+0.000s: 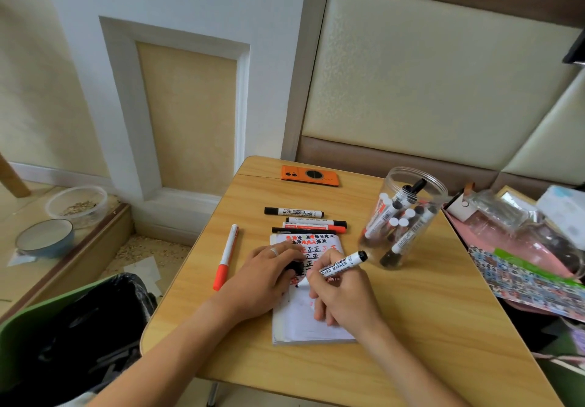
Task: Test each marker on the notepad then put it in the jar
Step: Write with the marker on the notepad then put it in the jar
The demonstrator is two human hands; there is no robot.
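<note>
Lower centre of the frame: the right hand (pixel 340 292) grips a board marker (pixel 335 268) (tip on the notepad (pixel 311 327)); the left hand (pixel 264 272) clutches a black cap (pixel 292 268).

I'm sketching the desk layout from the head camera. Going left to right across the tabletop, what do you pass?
Red-capped white marker lying alone → left hand resting on the white notepad → right hand gripping a black-capped whiteboard marker → clear plastic jar of markers.
</note>
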